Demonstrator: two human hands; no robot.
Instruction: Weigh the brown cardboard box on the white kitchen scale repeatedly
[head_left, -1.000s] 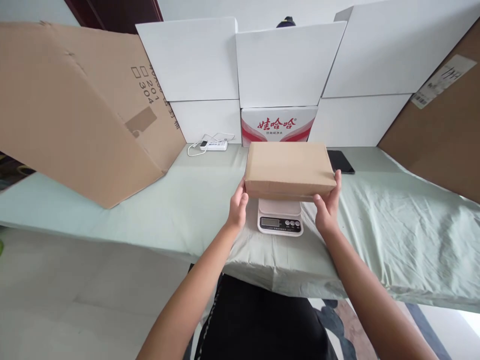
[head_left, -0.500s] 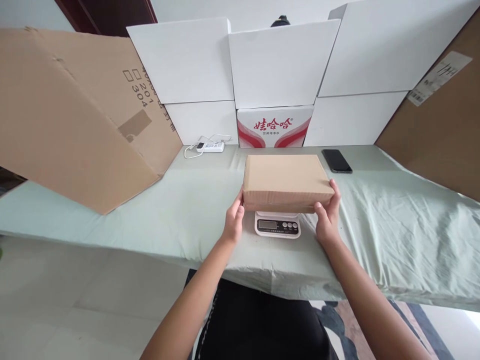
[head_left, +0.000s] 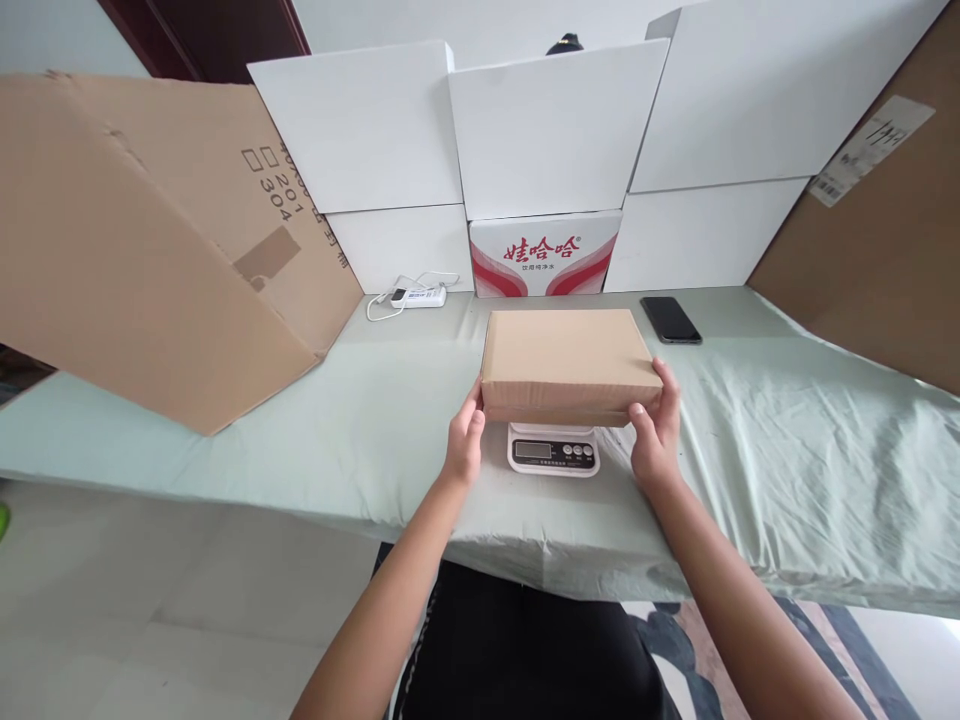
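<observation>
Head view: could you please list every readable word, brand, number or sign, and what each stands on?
"娃哈哈®", "饮用纯净水": red-and-white carton.
"201", "304": brown cardboard at left; its edge print is partly hidden.
Scale: small print too small; no readable digits on its display.
White label on the brown cardboard at right: handwriting too blurred.
White corded device: print too small.
</observation>
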